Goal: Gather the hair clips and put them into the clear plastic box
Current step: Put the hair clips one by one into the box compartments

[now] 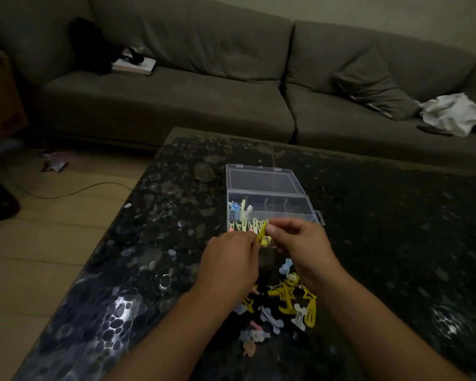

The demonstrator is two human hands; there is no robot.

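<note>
- Our left hand (231,250) and right hand (294,240) both pinch one yellow hair clip (262,232), just in front of the clear plastic box (270,199).
- It looks light, stiff and small; we pinch its flat ends.
- More clips (283,306) lie on the desk (382,243), further from the box.

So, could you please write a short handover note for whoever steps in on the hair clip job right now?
Left hand and right hand: both pinch one yellow hair clip, held just in front of the clear plastic box.
Box: lid open, on the dark stone table; a few clips already sit in its left compartment, and a row of clips shows along its near edge.
Done: part of the clips are boxed.
Left: put the held clip in, then gather the pile of loose clips, yellow, blue and pink, lying on the table between the forearms.
</note>
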